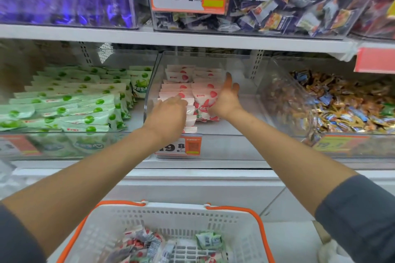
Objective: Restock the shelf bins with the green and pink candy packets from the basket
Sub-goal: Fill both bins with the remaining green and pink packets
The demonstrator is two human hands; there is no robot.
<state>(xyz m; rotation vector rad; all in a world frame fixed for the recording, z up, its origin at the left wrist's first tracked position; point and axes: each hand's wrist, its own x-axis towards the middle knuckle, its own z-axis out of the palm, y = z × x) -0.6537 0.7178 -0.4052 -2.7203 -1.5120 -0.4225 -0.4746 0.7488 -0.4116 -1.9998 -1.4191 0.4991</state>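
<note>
Head view: pink packets (pixel 204 96) stacked in clear bin (pixel 235 134), between both hands. Right hand (pixel 226 100) flat, fingers (pixel 229 80) straight, against stack's R side. Left hand (pixel 168 113) over L row, fingertips hidden, can't tell if pinching. Prob. light, soft, slippery film; take by crimped ends. More in basket (pixel 171 213) below wrists.

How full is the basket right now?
Nearly empty: the basket holds only a few pink packets and a green packet on its floor, with bare grid showing between them.
</note>
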